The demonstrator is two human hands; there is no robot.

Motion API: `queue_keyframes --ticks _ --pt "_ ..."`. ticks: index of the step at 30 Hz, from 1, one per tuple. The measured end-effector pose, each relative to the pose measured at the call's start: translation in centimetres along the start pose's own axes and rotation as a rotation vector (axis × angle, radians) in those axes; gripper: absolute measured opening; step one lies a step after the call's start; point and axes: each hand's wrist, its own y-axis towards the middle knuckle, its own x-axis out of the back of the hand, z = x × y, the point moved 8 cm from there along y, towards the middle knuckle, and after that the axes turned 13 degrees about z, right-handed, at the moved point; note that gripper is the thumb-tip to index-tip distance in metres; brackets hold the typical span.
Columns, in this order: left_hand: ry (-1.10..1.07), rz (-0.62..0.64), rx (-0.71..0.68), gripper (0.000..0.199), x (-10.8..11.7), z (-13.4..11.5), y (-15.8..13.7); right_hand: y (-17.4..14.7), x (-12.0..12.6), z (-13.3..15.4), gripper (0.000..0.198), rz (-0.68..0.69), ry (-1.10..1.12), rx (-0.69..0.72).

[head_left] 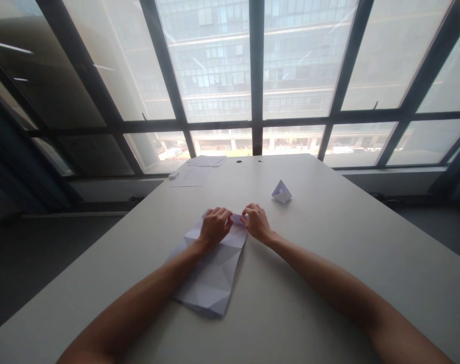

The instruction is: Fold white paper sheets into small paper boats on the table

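A creased sheet of white paper point(215, 273) lies at a slant on the table in front of me, its surface crossed by several fold lines. My left hand point(216, 225) rests over its far edge, with thumb and fingers pinched on the paper. At the far right corner, the fingertips of my right hand point(256, 221) pinch the same edge. A narrow strip of paper shows between the two hands. My left forearm covers part of the sheet's left side. Beyond my right hand stands a small folded paper boat point(281, 192).
The white table point(328, 242) runs away from me toward large dark-framed windows point(257, 76). Flat paper sheets point(190, 177) lie at its far left, with a small white crumpled thing point(173, 175) beside them. A dark round hole point(239, 162) sits near the far edge.
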Motion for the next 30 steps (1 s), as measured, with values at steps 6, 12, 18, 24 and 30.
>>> queue_keyframes --ticks 6,12,18,24,30 --pt "0.131 -0.002 0.033 0.015 0.0 0.0 0.0 -0.5 -0.1 0.7 0.011 0.027 -0.024 0.011" --pt "0.074 -0.014 0.007 0.018 0.7 0.0 0.1 0.2 -0.2 0.2 0.006 0.030 0.228 0.019" --pt "-0.281 -0.008 -0.099 0.020 1.6 -1.0 0.0 0.8 2.6 -4.3 0.008 0.118 0.568 -0.023" --pt "-0.510 0.143 -0.342 0.027 0.7 -5.2 -0.9 -3.8 6.7 -13.3 0.014 0.233 0.605 -0.126" --pt "-0.457 0.467 -0.314 0.047 -5.0 -5.1 -1.0 -8.5 9.1 -20.2 0.021 0.247 0.465 -0.117"
